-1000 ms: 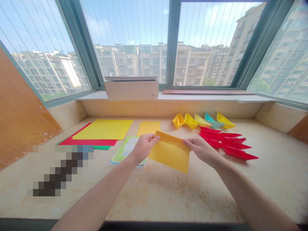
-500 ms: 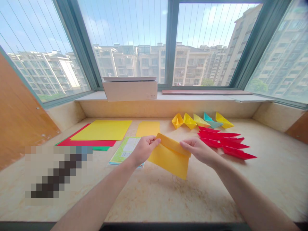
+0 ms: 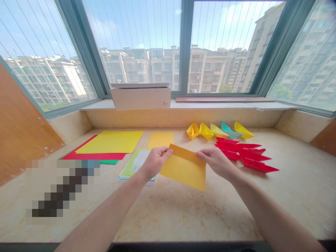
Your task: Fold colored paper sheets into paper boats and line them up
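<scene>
A sheet of yellow-orange paper is held up above the counter, tilted, with a crease running along its upper part. My left hand pinches its upper left corner between thumb and fingers. At the upper right edge, my right hand grips the sheet in the same way. Behind the hands lies another yellow-orange sheet. Beside my left hand is a green packet of paper, partly covered by the forearm. Several red folded paper boats sit just beyond my right hand.
Yellow paper boats and a blue one stand in a row at the back. Large yellow, red and green sheets overlap at the left. A white box rests on the sill. A blurred-out patch covers the left front.
The paper's top strip, folded down over the sheet before, now lies flatter and more opened out. Its lower corner has risen slightly. Both hands keep their hold; the view has shifted a little.
</scene>
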